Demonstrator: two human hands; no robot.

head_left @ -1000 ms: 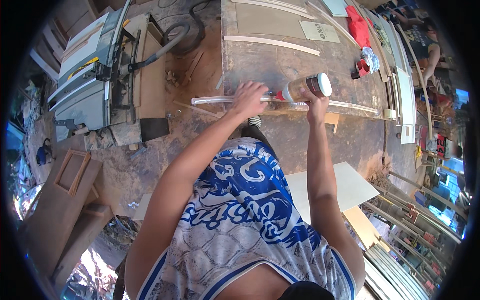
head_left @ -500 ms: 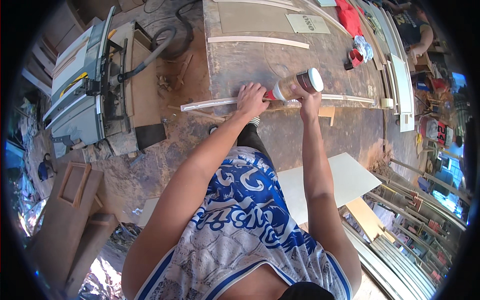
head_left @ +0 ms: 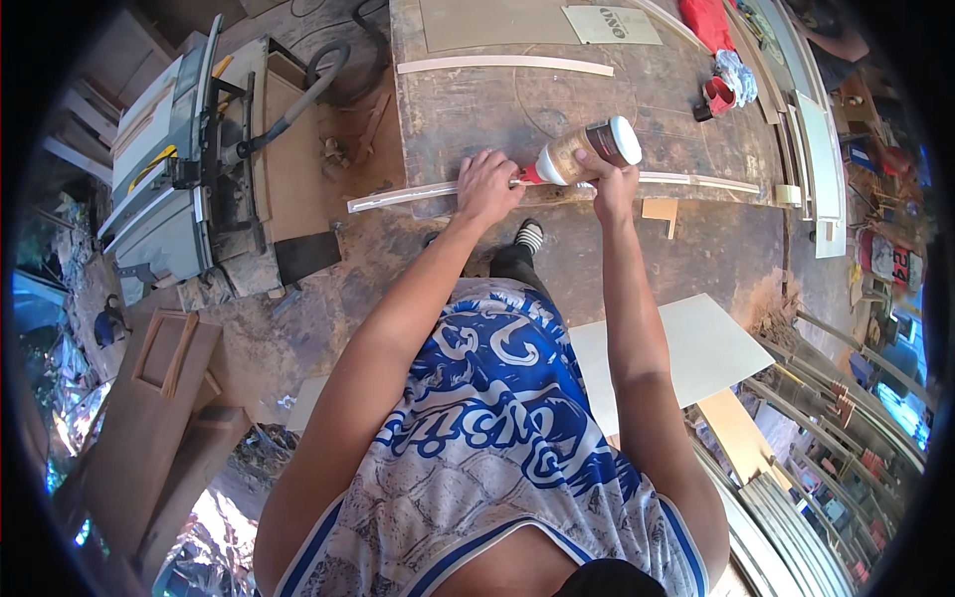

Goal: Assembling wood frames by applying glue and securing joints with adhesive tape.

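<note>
A long pale wooden strip (head_left: pixel 403 195) lies along the near edge of the worktable, a white line of glue on its left stretch. My left hand (head_left: pixel 487 187) is closed over the strip, left of the glue nozzle. In my right hand (head_left: pixel 614 187) is a glue bottle (head_left: pixel 567 162) with amber contents, a dark label and a white base. It is tilted, its red nozzle (head_left: pixel 535 175) pointing down-left at the strip beside my left fingers. My left fingers partly hide the nozzle's tip.
Another wooden strip (head_left: pixel 507 65) lies farther back on the worktable (head_left: pixel 468 109). A red cup (head_left: pixel 716 97) and a tape roll (head_left: pixel 788 196) are at the right. A table saw (head_left: pixel 189 189) with a hose stands left. Behind my right arm lies a pale panel (head_left: pixel 686 348).
The whole view has shifted a little, and a striped sandal shows more fully below the table edge. Both hands keep their holds, with the bottle tilted over the strip much as before.
</note>
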